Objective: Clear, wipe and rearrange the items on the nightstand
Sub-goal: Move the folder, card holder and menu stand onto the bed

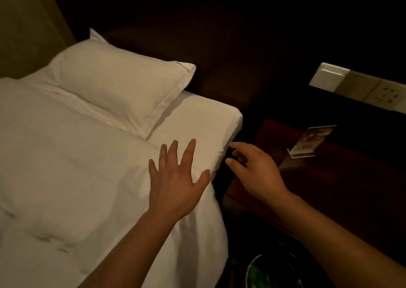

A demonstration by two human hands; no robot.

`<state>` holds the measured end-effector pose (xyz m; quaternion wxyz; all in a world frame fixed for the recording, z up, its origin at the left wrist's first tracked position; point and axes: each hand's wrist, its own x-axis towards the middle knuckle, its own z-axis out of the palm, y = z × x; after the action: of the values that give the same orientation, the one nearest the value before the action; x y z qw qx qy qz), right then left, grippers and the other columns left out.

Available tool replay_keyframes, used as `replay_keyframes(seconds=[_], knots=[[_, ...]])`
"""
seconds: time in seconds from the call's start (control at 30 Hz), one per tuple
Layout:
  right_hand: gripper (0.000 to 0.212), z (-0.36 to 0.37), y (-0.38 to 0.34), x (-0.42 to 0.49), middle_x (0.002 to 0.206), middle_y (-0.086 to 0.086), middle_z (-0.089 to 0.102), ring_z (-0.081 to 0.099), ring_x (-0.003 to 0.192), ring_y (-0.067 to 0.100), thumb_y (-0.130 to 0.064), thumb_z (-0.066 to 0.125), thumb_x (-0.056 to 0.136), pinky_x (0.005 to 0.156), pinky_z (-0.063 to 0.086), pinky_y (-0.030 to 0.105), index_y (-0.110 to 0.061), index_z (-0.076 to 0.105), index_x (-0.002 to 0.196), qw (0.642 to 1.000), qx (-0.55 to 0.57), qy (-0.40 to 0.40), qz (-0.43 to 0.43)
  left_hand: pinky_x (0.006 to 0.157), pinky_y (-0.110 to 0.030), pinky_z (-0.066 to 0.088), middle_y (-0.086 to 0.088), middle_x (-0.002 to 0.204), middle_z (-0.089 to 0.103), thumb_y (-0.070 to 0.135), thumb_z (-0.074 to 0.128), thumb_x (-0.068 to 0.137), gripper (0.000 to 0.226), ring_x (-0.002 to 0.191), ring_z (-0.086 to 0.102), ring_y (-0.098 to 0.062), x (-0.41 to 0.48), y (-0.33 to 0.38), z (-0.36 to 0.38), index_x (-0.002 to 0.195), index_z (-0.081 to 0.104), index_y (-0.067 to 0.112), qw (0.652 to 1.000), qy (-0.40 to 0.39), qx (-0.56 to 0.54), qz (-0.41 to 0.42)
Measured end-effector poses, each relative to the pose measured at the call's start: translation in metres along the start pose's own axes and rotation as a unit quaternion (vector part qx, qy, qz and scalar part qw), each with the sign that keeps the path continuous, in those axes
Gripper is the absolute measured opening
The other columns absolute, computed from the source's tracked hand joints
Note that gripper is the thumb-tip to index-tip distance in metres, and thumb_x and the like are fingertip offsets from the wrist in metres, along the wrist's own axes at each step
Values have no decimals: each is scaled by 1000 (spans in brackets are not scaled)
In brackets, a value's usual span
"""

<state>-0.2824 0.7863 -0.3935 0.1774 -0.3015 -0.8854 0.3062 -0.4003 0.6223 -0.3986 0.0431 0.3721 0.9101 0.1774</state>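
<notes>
Head view — nightstand (329,177) under right hand (259,173), right of left hand (175,182) — both slack, empty

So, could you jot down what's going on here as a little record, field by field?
left hand: fingers spread, flat over the white duvet; contact unclear
right hand: loosely curled, holding nothing, between bed corner and nightstand
nightstand: dark wood, beside the bed
card stand: on the nightstand, leaning back
pillow: white, at the bed's head
wall: switch and socket above the nightstand
</notes>
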Motion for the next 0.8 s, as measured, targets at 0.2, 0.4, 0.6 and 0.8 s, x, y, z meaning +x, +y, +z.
replay_keyframes(seconds=[0.2,0.4,0.6,0.8], knots=[[45,-46,58,-5,116,-8,61,58,98,8,-43,59,92,79,49,24,-31,53,134,999,-27,21,37,121,-61,12,-7,167,12,70,20,85,77,154,3,-30,20,66,30,156,2,43,998,-22,-6,55],[44,-73,119,-7,119,-10,61,58,99,5,-44,58,92,79,52,27,-33,51,134,996,-32,25,83,121,-60,10,-7,167,11,70,18,83,79,154,2,-29,39,119,69,155,1,43,994,-55,-14,93],[41,-88,177,1,116,-9,63,58,91,3,-39,61,92,73,52,22,-29,54,131,991,-16,46,126,120,-60,11,-8,166,15,70,18,84,78,154,6,-31,60,139,122,155,3,42,991,-69,0,115],[40,-100,228,23,113,-5,64,60,85,3,-28,64,92,66,45,17,-23,56,130,984,1,77,161,119,-59,19,-13,165,19,69,16,83,79,153,9,-34,69,122,200,156,10,40,987,-125,43,93]])
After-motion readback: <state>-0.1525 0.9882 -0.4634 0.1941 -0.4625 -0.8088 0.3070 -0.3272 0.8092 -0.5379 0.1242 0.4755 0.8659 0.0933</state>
